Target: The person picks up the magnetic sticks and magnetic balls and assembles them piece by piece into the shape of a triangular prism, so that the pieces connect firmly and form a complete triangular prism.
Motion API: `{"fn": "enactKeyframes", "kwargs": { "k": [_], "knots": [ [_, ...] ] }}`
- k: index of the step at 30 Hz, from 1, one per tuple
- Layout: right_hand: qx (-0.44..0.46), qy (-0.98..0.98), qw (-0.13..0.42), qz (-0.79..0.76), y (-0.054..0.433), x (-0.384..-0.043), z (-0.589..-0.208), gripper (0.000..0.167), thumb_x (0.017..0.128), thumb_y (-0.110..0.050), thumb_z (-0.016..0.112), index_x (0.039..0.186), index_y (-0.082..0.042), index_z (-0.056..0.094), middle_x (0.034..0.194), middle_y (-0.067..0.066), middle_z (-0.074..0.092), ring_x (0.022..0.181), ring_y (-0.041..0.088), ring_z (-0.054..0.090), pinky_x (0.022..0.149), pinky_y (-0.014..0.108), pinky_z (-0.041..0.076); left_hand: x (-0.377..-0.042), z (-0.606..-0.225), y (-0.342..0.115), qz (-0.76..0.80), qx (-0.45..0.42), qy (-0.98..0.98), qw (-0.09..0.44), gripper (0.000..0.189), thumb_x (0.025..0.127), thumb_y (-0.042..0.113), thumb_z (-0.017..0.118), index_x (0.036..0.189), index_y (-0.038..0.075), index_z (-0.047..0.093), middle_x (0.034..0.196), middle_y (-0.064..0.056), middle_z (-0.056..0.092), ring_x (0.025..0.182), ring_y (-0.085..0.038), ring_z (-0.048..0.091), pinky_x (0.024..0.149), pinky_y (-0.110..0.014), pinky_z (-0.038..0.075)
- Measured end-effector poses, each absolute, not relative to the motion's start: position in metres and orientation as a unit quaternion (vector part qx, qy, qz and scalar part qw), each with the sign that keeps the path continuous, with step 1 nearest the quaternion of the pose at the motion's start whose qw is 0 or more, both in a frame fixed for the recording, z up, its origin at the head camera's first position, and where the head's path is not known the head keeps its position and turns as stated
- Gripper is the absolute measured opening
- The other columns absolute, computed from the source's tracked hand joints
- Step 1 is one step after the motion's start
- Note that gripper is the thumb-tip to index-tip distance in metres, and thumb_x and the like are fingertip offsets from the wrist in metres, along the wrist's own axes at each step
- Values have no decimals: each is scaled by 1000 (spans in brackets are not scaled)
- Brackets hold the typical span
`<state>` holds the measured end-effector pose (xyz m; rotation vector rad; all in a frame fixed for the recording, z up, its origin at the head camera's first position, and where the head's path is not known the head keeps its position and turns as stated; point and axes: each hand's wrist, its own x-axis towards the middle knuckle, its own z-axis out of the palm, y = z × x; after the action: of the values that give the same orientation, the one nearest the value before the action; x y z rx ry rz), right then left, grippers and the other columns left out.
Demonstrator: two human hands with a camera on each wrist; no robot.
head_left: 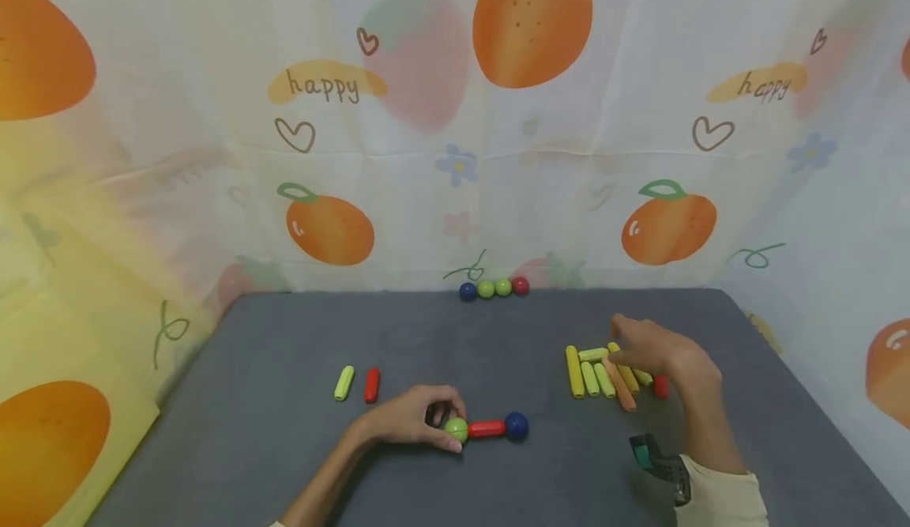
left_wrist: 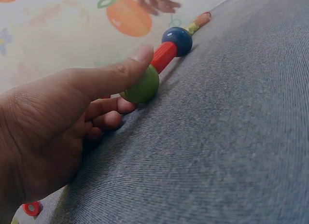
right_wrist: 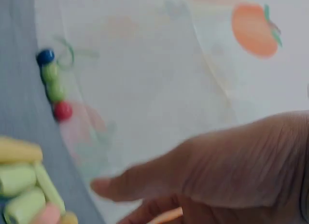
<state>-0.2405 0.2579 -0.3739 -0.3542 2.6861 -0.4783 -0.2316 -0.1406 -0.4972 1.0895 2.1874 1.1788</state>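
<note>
My left hand point(head_left: 419, 416) pinches a green ball point(head_left: 456, 430) between thumb and fingers. From that ball a red rod point(head_left: 486, 429) runs to a dark blue ball point(head_left: 517, 426), the three joined in a line lying along the table. In the left wrist view the thumb lies over the green ball point(left_wrist: 143, 87). My right hand point(head_left: 657, 349) hovers over a cluster of short rods, its thumb stretched out and apart from the fingers. Yellow rods point(head_left: 574, 371), light green rods point(head_left: 590, 378) and an orange rod point(head_left: 620, 385) lie beneath it.
A light green rod point(head_left: 344, 383) and a red rod point(head_left: 372, 385) lie left of centre. At the back edge sit a blue ball point(head_left: 467, 291), two green balls point(head_left: 486, 289) and a red ball point(head_left: 520, 285) in a row. A printed curtain point(head_left: 526, 219) hangs behind the grey table point(head_left: 284, 353).
</note>
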Motion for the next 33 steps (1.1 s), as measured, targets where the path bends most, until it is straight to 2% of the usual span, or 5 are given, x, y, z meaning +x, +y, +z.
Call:
{"fn": "enactKeyframes", "kwargs": {
  "k": [9, 16, 19, 25, 33],
  "knots": [
    [4, 950, 250, -186, 300, -245, -399, 20, 94, -9, 67, 99, -3, 49, 87, 10, 48, 76, 23, 47, 67, 36, 40, -232, -497, -144, 433, 393, 781, 218, 29, 91, 30, 83, 115, 23, 70, 103, 0, 67, 81, 0, 51, 75, -17, 45],
    [18, 939, 273, -208, 313, -249, -416, 20, 86, 2, 65, 96, -3, 49, 81, 7, 48, 60, 15, 40, 60, 31, 37, -232, -499, -144, 432, 399, 779, 219, 31, 90, 28, 83, 117, 23, 69, 105, 0, 68, 82, 0, 52, 74, -17, 45],
    [27, 942, 275, -191, 317, -249, -416, 20, 81, 6, 61, 93, -6, 51, 81, 6, 49, 64, 17, 41, 59, 31, 36, -233, -499, -142, 430, 397, 780, 220, 31, 90, 28, 84, 117, 24, 69, 106, 0, 68, 82, -1, 51, 75, -17, 45],
    [28, 946, 270, -178, 321, -243, -410, 23, 76, 6, 59, 73, -14, 48, 72, -1, 43, 61, 14, 35, 55, 28, 30, -234, -497, -140, 425, 391, 784, 226, 33, 89, 29, 85, 118, 23, 69, 104, 2, 67, 83, -1, 51, 76, -18, 45],
    [-63, 933, 258, -243, 309, -239, -393, 23, 83, 7, 53, 101, -3, 44, 75, 4, 43, 64, 17, 33, 63, 35, 34, -233, -498, -140, 426, 398, 783, 216, 30, 91, 27, 84, 116, 20, 70, 104, -4, 68, 83, -3, 52, 76, -19, 46]
  ]
}}
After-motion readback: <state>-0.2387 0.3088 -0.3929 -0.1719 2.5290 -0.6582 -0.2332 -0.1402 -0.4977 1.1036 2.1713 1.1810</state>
